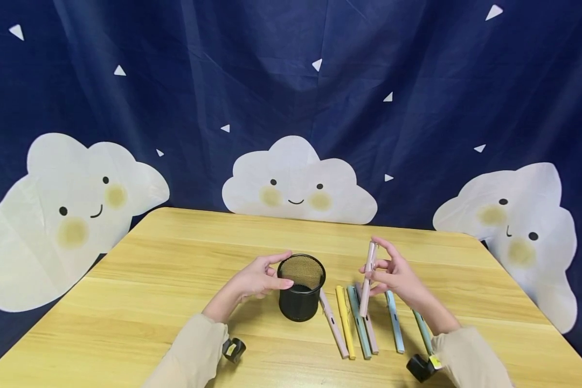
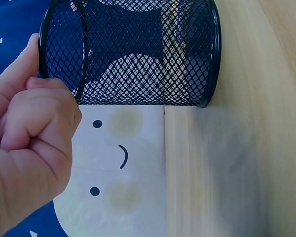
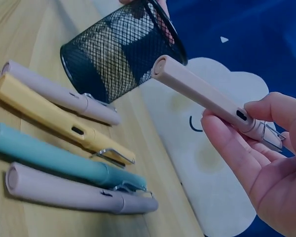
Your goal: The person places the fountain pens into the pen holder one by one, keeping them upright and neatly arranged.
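A black mesh pen cup (image 1: 298,305) stands upright on the table, its open top upward. My left hand (image 1: 262,277) grips it at the rim from the left, thumb on the near side; curled fingers show beside the rim in the left wrist view. To the right of the cup, my right hand (image 1: 393,272) pinches a pale pink pen (image 3: 202,94) between thumb and fingers near its clip end. This pen is held above the other pens, clip end up, its lower end pointing down at the table.
On the wooden table (image 1: 140,302), right of the cup, lie a pinkish pen (image 1: 334,324), a yellow pen (image 1: 345,323), a teal pen (image 1: 360,323), a lilac pen (image 1: 371,334), a light blue pen (image 1: 395,323) and a green pen (image 1: 422,331). A dark blue cloud-print curtain (image 1: 184,97) hangs behind.
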A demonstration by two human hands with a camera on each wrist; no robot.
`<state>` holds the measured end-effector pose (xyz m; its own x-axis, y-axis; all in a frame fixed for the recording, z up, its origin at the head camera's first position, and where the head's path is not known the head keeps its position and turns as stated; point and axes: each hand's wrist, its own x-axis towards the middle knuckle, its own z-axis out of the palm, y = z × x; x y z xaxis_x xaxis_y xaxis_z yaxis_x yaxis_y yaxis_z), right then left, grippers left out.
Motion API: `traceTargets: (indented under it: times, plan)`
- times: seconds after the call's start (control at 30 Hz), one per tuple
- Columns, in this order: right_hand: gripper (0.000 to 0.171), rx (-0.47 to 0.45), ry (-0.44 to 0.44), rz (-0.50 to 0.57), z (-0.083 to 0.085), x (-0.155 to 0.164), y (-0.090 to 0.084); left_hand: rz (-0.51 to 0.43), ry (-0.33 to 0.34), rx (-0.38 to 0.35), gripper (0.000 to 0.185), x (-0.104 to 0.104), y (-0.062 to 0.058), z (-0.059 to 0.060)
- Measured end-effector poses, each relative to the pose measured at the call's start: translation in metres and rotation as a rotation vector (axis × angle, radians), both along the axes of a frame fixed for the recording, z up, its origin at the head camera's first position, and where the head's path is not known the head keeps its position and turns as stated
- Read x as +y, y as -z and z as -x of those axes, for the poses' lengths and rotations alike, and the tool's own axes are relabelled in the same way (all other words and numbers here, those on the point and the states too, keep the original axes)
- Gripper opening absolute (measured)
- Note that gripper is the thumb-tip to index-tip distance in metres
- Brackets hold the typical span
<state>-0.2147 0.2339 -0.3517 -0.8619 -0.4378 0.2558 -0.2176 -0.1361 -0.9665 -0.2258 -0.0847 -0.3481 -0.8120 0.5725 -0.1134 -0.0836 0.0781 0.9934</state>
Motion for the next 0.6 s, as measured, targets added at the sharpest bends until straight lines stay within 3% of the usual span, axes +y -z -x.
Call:
traceTargets:
  times: [0.2, 0.6]
  plan:
    - [0.067, 0.009, 0.005, 0.056, 0.001, -0.011, -0.004, -0.011, 0.004, -0.002, 0.075, 0.000, 0.001, 0.000]
    - [0.069, -0.034, 0.121, 0.155, 0.000, -0.033, -0.012, -0.017, 0.008, 0.005, 0.075, -0.002, 0.004, 0.002]
